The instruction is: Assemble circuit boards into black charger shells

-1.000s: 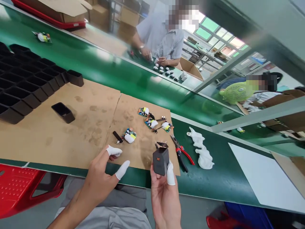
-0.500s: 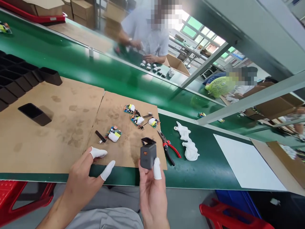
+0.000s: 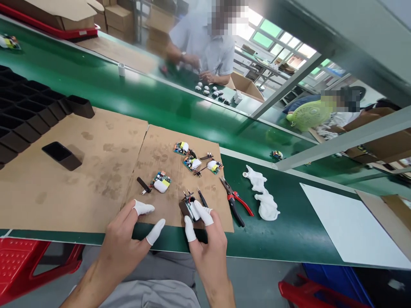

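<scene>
My right hand (image 3: 210,246), with white finger cots, grips a small black charger housing (image 3: 184,208) at the cardboard's near edge. White and green parts and metal prongs show at its open end, and a slim black piece (image 3: 202,197) stands out beside it. To the left, my left hand (image 3: 123,244) is empty, its cotted thumb and forefinger apart. Just beyond it lies a circuit board (image 3: 161,182) with a white blob and yellow tape, wired to a black strip (image 3: 144,185). Several similar boards (image 3: 192,163) lie farther back.
Red-and-black pliers (image 3: 236,201) and crumpled white material (image 3: 268,206) lie to the right. A single black housing (image 3: 62,155) lies on the left cardboard (image 3: 96,179), near rows of housings (image 3: 28,111). A co-worker (image 3: 205,55) sits across the green bench (image 3: 135,96).
My right hand has turned the housing, so its open end with the inner parts shows instead of the face with the orange-marked slot. The left hand stays open; the view has shifted slightly.
</scene>
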A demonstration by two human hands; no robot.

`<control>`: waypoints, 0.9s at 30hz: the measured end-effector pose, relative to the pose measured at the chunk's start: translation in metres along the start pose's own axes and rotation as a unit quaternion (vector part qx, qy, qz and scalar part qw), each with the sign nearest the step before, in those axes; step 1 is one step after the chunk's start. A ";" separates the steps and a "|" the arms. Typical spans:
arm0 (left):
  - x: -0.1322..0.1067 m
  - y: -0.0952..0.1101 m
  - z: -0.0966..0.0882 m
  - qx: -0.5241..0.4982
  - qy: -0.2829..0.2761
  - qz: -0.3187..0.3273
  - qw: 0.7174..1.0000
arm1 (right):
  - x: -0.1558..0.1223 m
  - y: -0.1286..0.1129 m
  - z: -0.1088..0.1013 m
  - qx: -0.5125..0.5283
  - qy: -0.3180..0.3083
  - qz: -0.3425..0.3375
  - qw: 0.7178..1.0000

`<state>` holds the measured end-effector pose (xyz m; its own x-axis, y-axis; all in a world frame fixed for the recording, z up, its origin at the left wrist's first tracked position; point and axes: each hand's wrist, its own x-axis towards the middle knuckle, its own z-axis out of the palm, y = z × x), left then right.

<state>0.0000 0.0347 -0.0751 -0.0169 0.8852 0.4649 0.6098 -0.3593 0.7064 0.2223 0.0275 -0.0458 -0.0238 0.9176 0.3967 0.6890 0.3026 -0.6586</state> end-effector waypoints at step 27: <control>0.000 0.000 0.005 0.014 0.006 0.034 0.999 | -0.014 -0.001 0.011 0.239 0.127 0.188 0.944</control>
<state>0.0040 0.0361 -0.0776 0.0167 0.8553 0.5179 0.6320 -0.4104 0.6574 0.2144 0.0168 -0.0579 0.3728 0.9105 0.1788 0.2081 0.1057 -0.9724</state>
